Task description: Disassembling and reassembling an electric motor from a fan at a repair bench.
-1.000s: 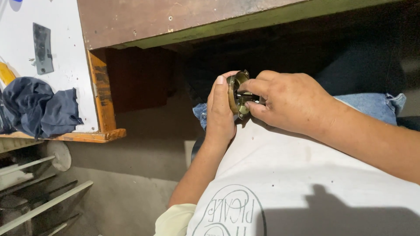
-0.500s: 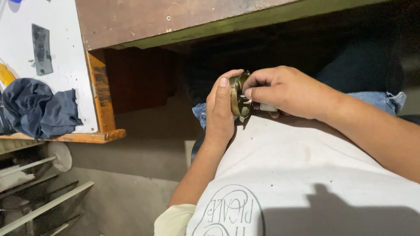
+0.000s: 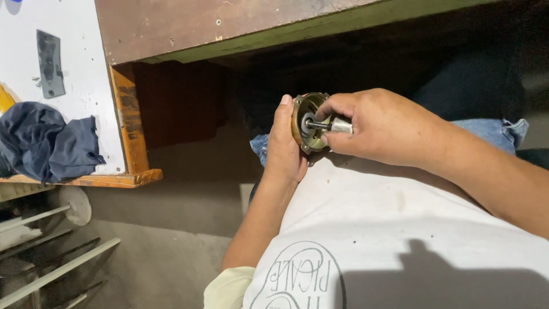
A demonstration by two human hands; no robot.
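2 bare hands meet over our lap, just below the edge of a wooden bench [image 3: 240, 28]. Our left hand [image 3: 284, 149] stands upright with its fingers together and clamped on a round brass-coloured cap [image 3: 306, 122], thumb up along the near rim and the other fingers hidden behind it. The cap is held on edge, its hollow side facing right, raised above the white shirt [image 3: 400, 240] and touching nothing but our hands. In its centre we see a pale ring, and from that ring a thin dark shaft [image 3: 319, 124] sticks out to the right. Our right hand [image 3: 383, 129] comes in from the right, its thumb and forefinger pinched on a short silvery sleeve [image 3: 341, 125] that sits on the outer end of the shaft; the remaining fingers curl in beneath. We cannot tell whether the sleeve is fixed to the shaft or loose on it. Behind the hands a strip of blue denim [image 3: 492, 129] shows on each side of them. To the far left, well apart from the hands, a dark blue cloth [image 3: 46, 146] lies bunched on a white board [image 3: 80, 68] with an orange wooden edge, and a small dark plate [image 3: 50, 63] lies flat on that board above the cloth.
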